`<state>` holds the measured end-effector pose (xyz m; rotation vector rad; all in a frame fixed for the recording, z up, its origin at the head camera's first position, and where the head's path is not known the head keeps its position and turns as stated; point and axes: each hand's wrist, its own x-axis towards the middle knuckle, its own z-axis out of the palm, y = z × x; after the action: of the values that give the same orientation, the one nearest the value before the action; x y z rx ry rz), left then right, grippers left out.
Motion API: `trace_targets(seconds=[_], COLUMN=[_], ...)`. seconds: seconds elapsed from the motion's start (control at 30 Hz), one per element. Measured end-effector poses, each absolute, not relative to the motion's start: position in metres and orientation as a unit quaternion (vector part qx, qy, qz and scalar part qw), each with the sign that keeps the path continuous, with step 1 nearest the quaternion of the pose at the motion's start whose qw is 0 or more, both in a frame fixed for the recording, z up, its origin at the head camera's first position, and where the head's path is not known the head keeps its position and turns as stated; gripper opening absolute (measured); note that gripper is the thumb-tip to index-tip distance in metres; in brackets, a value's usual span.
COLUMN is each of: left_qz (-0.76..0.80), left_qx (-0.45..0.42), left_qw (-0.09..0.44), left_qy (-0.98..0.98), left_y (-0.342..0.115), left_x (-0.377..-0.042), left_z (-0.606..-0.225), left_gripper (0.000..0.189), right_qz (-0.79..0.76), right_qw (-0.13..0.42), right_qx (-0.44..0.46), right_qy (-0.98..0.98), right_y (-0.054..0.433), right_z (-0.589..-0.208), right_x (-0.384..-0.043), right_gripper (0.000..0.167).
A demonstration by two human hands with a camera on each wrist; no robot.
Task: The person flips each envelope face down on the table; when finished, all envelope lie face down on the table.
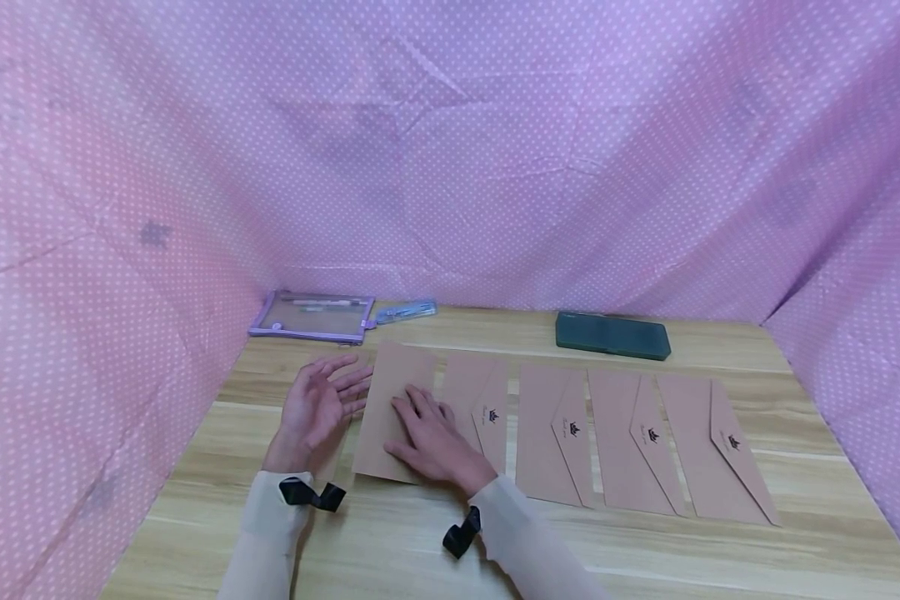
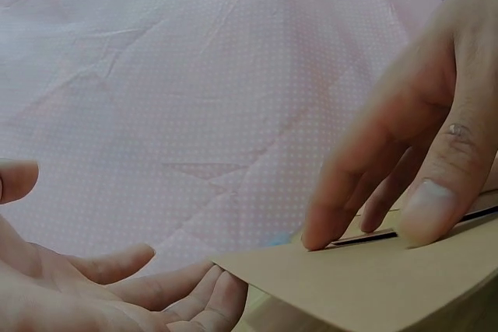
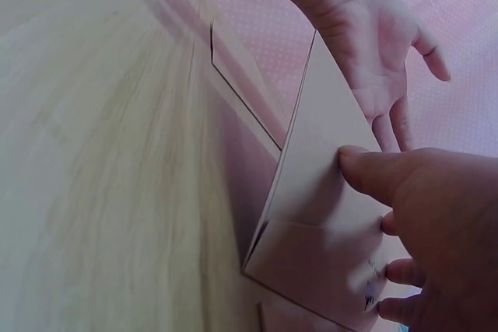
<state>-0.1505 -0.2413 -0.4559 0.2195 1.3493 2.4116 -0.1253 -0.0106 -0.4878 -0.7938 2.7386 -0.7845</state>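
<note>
Wooden table [image 1: 405, 546]. On it, four envelopes [image 1: 618, 442] in row. Left of those: tilted envelope [image 1: 390, 417], edge raised. Right hand [image 1: 435, 442] rests fingertips and thumb on its face, not clenched; left hand [image 1: 315, 408] relaxed, palm up, fingers at edge. Step, likely: adjusting envelope. Next move calls for steady support.

R hand [image 1: 437, 437] on brn env. [image 1: 395, 379]

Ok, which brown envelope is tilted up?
The brown envelope under the right hand, just left of the four envelopes showing crowns in the head view. It's tilted; those four lie flat.
</note>
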Motion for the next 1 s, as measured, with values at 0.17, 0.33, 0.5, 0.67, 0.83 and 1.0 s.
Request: trace_targets(seconds=[0.17,0.33,0.5,0.67,0.83,1.0], left_qz=[0.854,0.855,0.856,0.856,0.858,0.863], left_qx=[0.08,0.092,0.099,0.111,0.13,0.135], left_qw=[0.182,0.18,0.175,0.174,0.175,0.177], left_qy=[0.48,0.478,0.476,0.474,0.465,0.453], left_y=[-0.24,-0.241,-0.24,-0.239,-0.238,-0.236], left_x=[-0.15,-0.149,-0.148,-0.147,-0.146,-0.145], left_z=[-0.453,-0.451,-0.449,-0.446,-0.443,-0.44], left_gripper=[0.051,0.051,0.051,0.052,0.053,0.054], right_qz=[-0.273,-0.284,-0.305,-0.318,-0.332,-0.351], right_qw=[0.089,0.089,0.097,0.094,0.097,0.091], right_qx=[-0.27,-0.272,-0.266,-0.265,-0.259,-0.26], right_qy=[0.919,0.915,0.909,0.905,0.902,0.895], right_y=[-0.013,-0.015,-0.018,-0.02,-0.021,-0.023], right_z=[-0.485,-0.484,-0.481,-0.479,-0.476,-0.473], right_x=[-0.125,-0.125,-0.125,-0.124,-0.124,-0.124], right_gripper=[0.067,0.067,0.068,0.069,0.07,0.071])
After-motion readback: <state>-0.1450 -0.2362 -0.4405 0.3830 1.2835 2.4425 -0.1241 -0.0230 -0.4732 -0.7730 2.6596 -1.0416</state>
